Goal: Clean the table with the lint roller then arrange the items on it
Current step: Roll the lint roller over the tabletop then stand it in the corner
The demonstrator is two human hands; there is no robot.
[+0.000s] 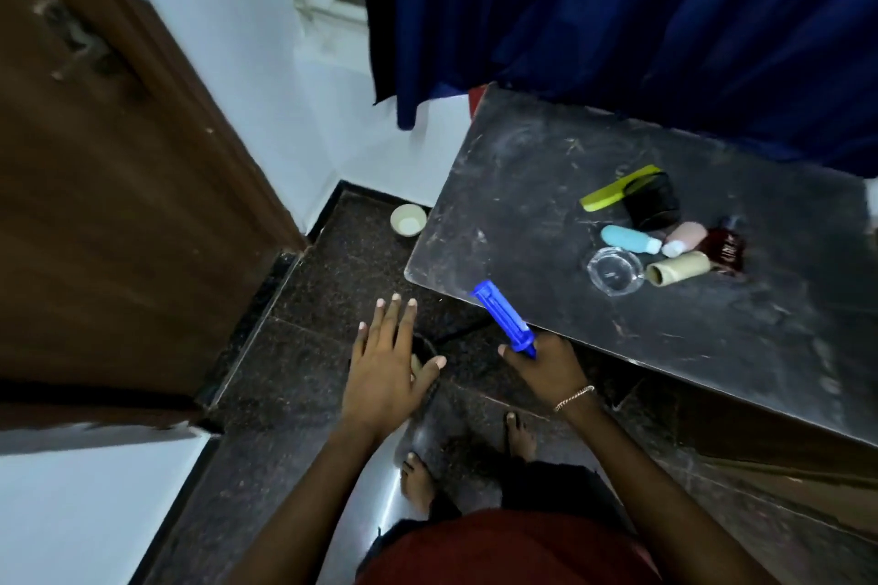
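Observation:
A dark, dusty table (532, 204) stands at the right. My right hand (546, 361) grips a blue lint roller (503, 316) just off the table's near left corner, its tip over the edge. My left hand (389, 356) hovers open over the floor, fingers spread. Clustered on the table are a yellow-green comb (613, 190), a black pouch (653, 202), a light blue bottle (629, 238), a pink bottle (684, 238), a dark red bottle (724, 245), a beige tube (679, 268) and a clear glass dish (614, 270).
A brown door (119, 204) stands open at the left. A blue curtain (617, 14) hangs behind the table. A small white bowl (408, 219) sits on the dark stone floor in the corner. My bare feet (418, 480) are below my hands.

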